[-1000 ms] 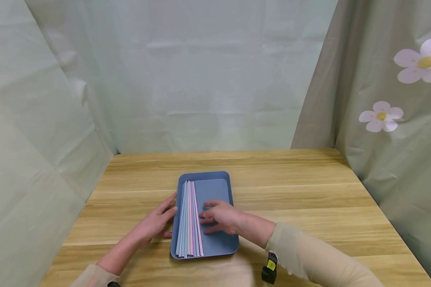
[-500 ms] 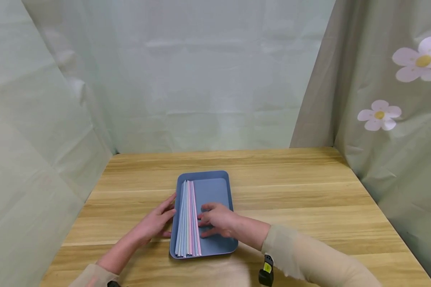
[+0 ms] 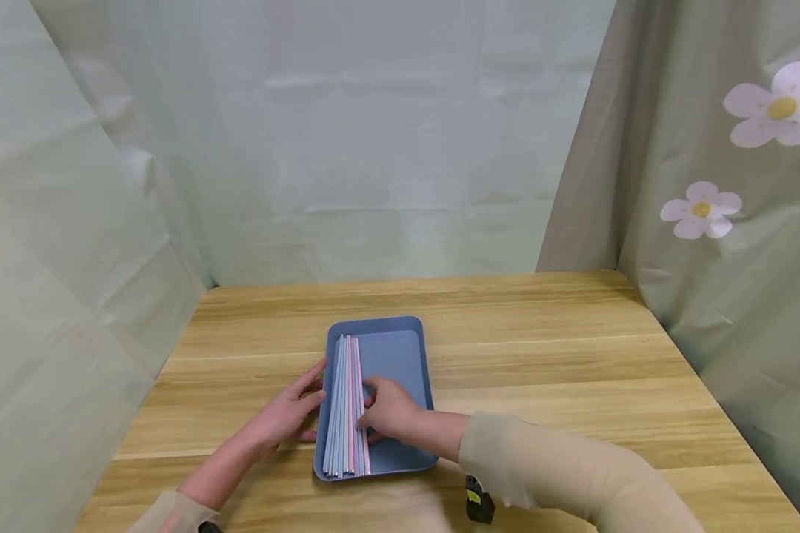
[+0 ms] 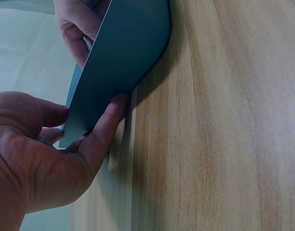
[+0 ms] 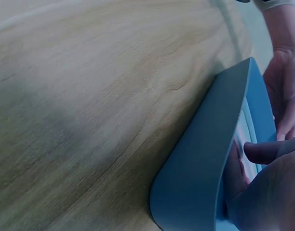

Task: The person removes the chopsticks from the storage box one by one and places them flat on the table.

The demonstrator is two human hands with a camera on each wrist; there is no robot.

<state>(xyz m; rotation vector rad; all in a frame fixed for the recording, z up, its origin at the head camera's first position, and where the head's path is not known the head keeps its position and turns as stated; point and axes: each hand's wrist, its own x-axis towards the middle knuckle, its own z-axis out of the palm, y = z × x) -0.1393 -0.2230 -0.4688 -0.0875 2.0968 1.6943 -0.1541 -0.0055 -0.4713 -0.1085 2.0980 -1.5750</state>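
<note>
A shallow blue-grey tray [image 3: 390,352] stands lengthwise on the table. Along its left side lie several long, thin straight sticks [image 3: 341,414], pale blue and pink, fanning out slightly toward the near end. Outside the left wall, my left hand [image 3: 284,420] touches the tray, its thumb at the rim and a finger stretched along the outer side in the left wrist view. My right hand [image 3: 392,409] reaches in over the right wall, fingertips against the rightmost sticks. A gap shows between its thumb [image 5: 262,150] and fingers; some fingertips are hidden.
The wooden table [image 3: 540,355] extends on both sides of the tray. Pale cloth [image 3: 400,148] hangs behind and at the left; a curtain with white flowers [image 3: 701,209] hangs at the right. A black device [image 3: 478,502] is on my right wrist.
My right hand has moved left onto the sticks, its spread fingers drawing closer together. The left hand keeps its place at the tray.
</note>
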